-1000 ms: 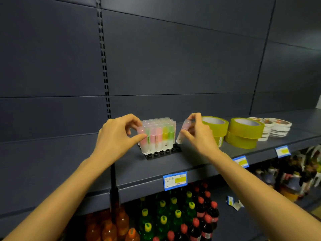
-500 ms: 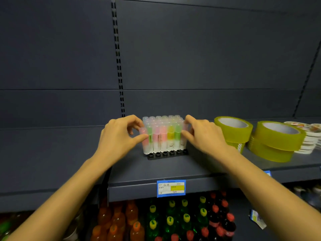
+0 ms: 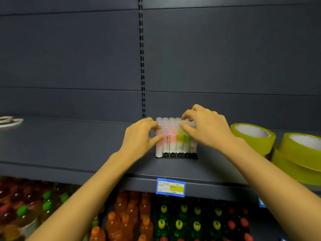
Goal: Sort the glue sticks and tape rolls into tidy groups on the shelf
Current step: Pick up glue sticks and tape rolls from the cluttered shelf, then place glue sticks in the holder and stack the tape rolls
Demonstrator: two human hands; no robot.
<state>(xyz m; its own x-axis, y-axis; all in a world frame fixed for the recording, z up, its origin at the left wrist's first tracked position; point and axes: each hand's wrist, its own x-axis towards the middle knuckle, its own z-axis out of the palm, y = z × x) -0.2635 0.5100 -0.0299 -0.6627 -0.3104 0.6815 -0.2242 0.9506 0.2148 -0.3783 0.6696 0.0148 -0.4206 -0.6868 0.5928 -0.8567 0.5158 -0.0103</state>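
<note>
A: What's the biggest thing in view?

B: The grey shelf [image 3: 78,146], with its dark back panel [image 3: 225,49] rising behind it. A blue and yellow price label [image 3: 170,187] is stuck on the front edge.

A: And below it?

B: Rows of drink bottles [image 3: 132,221] on the lower level: orange ones in the middle, green with yellow caps to their right, red caps further right, and more with green caps at the left.

A: Where are the tape rolls?

B: Two yellow-green tape rolls [image 3: 253,138] sit on the shelf at the right, one partly in front of the other, well clear of the glue. A blurred white ring [image 3: 9,121] lies at the far left of the shelf; I can't tell what it is.

A: The glue sticks?

B: Standing upright in a black tray [image 3: 177,156] near the middle of the shelf. The glue sticks [image 3: 172,140] are packed in rows with frosted caps and pink, yellow and green bodies. The leftmost front stick reaches down past the tray's edge.

A: What are the hands doing?

B: The left hand [image 3: 140,138] is at the block's left side, fingers curled, thumb and forefinger pinching the front left stick. The right hand [image 3: 206,129] rests over the top right, fingers bent onto the caps and thumb pressed against the front sticks; whether it grips one stick, I can't tell.
</note>
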